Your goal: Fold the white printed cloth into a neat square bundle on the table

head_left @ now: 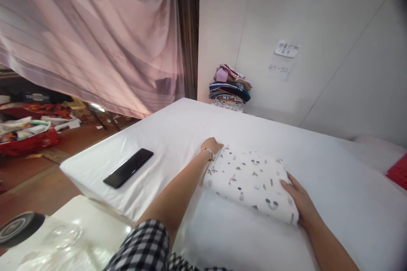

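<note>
A folded white cloth [251, 180] printed with small dark figures lies on the white sheet of the bed [333, 186]. My left hand [212, 145], with a thin bracelet on the wrist, curls over the cloth's far left corner and grips it. My right hand [297, 198] lies against the cloth's right edge, its fingers stretched out along the fabric and touching it.
A black phone [129, 167] lies on the sheet to the left of the cloth. A stack of folded clothes [230, 88] sits at the bed's far corner against the wall. Paper notes [286, 49] hang on the wall. Pink curtain and floor clutter [28, 129] lie left.
</note>
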